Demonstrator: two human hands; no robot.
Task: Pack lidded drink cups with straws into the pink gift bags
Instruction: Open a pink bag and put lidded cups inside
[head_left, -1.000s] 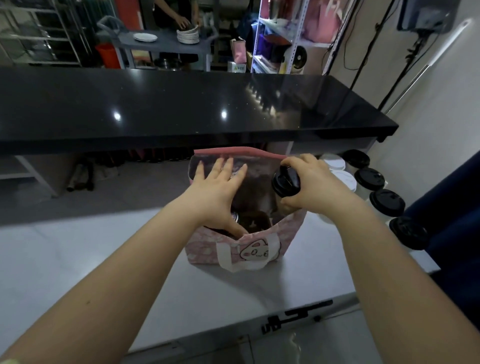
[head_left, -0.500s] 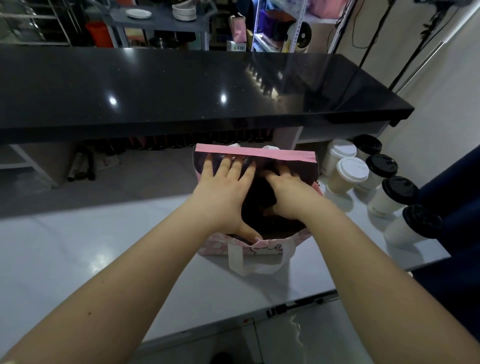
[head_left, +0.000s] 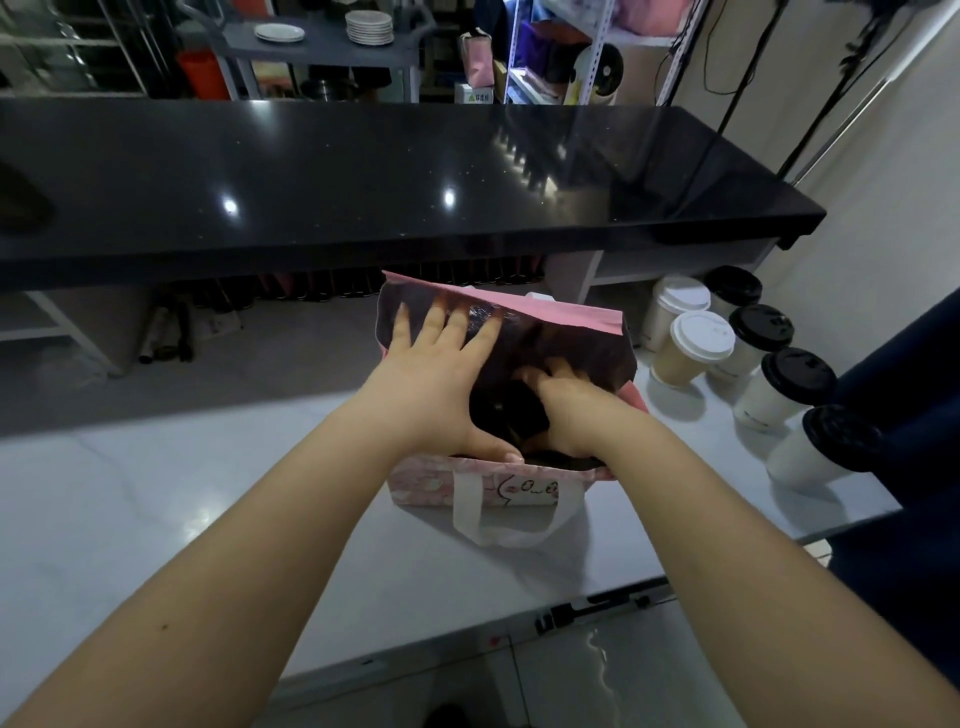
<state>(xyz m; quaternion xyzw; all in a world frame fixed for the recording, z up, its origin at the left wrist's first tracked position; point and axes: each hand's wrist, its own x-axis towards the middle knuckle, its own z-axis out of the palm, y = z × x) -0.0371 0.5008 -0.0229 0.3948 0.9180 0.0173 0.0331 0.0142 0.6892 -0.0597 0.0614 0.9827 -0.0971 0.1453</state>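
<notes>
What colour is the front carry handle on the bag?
White; the handle hangs down the front of the pink gift bag, clearest in the head view.

Fingers of right hand (head_left: 566, 408) were sunk inside pink gift bag (head_left: 415, 486), grip was indeterminable, bag interior was dark and indistinct

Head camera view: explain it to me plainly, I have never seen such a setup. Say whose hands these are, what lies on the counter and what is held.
No machine here: a person wears one camera on the head, looking down at their own bare hands. On the white counter stands a pink gift bag. The left hand spreads it open, fingers flat against the shiny lining. The right hand reaches inside; what it holds is hidden. To the right sit lidded cups, two white-lidded, four black-lidded.
</notes>
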